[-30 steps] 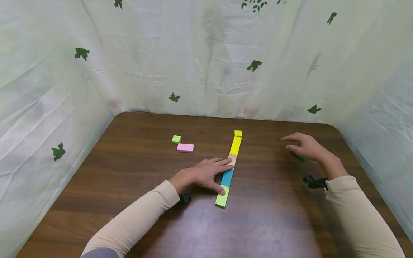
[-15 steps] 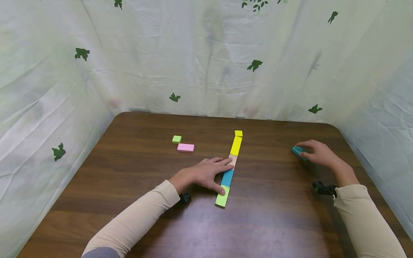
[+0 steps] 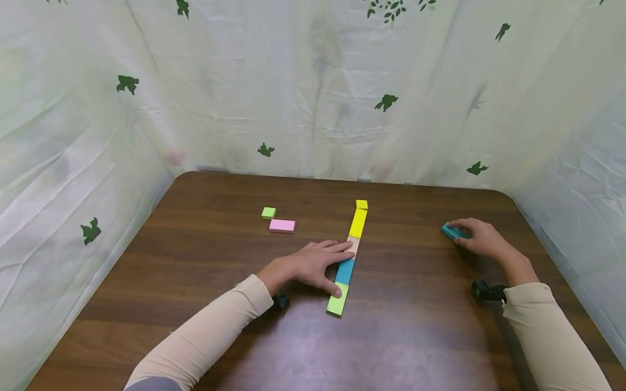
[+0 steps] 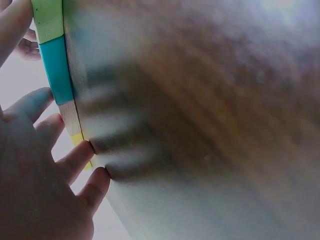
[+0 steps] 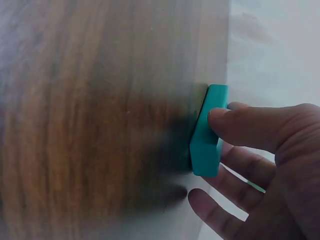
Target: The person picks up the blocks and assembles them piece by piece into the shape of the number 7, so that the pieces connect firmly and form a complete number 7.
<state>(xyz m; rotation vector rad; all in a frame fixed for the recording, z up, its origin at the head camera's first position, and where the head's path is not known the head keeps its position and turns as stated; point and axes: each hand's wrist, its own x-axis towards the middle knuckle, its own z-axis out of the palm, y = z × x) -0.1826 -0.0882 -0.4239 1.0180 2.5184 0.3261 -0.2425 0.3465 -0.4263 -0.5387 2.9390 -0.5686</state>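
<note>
Teal block (image 3: 452, 231) is near the bench's (image 3: 205, 244) right edge, pinched in right grip (image 3: 481, 237), thumb against fingers; keep that pinch even so it doesn't twist. Left grip (image 3: 315, 264) is spread wide, holding nothing, thumb and fingertips on the block row (image 3: 345, 271): press lightly, don't skew it. Versus a second ago, right grip is down on the block, not hovering; left unchanged.

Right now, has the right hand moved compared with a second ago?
Yes: against the table's far right corner, the right hand has shifted right and lower in the head view.
</note>
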